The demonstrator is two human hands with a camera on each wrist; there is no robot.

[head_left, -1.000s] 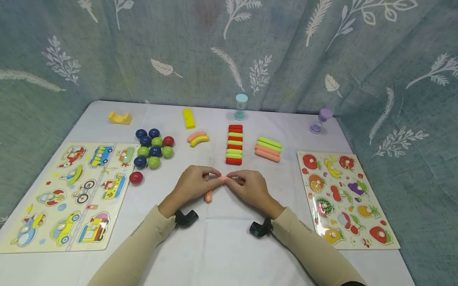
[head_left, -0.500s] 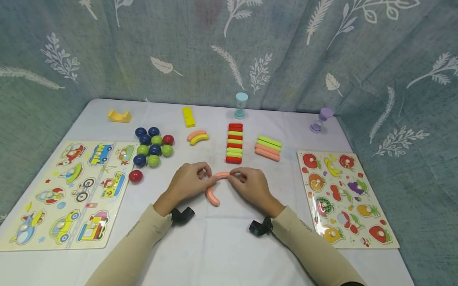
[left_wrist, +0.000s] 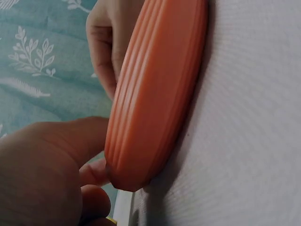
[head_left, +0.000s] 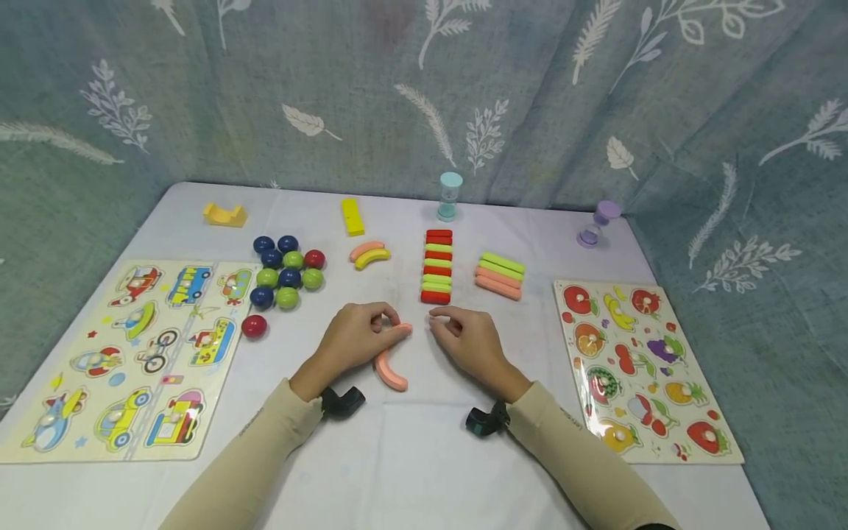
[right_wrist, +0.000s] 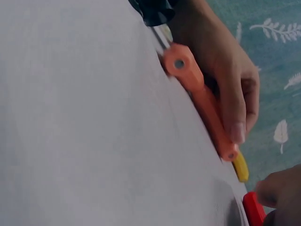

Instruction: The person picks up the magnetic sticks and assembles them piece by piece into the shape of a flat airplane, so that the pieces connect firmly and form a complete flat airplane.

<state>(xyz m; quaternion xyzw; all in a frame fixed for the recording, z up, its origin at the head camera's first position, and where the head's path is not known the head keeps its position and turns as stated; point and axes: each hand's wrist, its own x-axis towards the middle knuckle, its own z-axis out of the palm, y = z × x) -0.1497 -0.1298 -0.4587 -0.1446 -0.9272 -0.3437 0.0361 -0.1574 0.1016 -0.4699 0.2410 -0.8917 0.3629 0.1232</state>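
My left hand (head_left: 354, 335) pinches a salmon-pink curved magnetic stick (head_left: 404, 328) between thumb and fingers, close over the white cloth. Below that hand, a second curved pink stick (head_left: 392, 374) rests on the cloth, bowed toward the left. It fills the left wrist view as a ribbed orange-pink bar (left_wrist: 155, 94). From the right wrist side, a round metal dot shows in its end (right_wrist: 178, 63), and the pinched stick (right_wrist: 209, 115) reaches on from behind it. My right hand (head_left: 469, 340) is just right of the pinched stick, fingers loosely bent, holding nothing.
Red and green sticks (head_left: 437, 266) lie in a column ahead; green and pink ones (head_left: 500, 276) are right of it. Coloured balls (head_left: 289, 277) gather at left. Puzzle boards (head_left: 225, 397) (head_left: 652, 445) flank the hands. Two sand timers (head_left: 449, 197) (head_left: 598, 224) stand at the back.
My right hand has let go of the curved stick's end and drawn slightly right. My left hand keeps its pinch. The lower curved stick has come further out from under the left hand.
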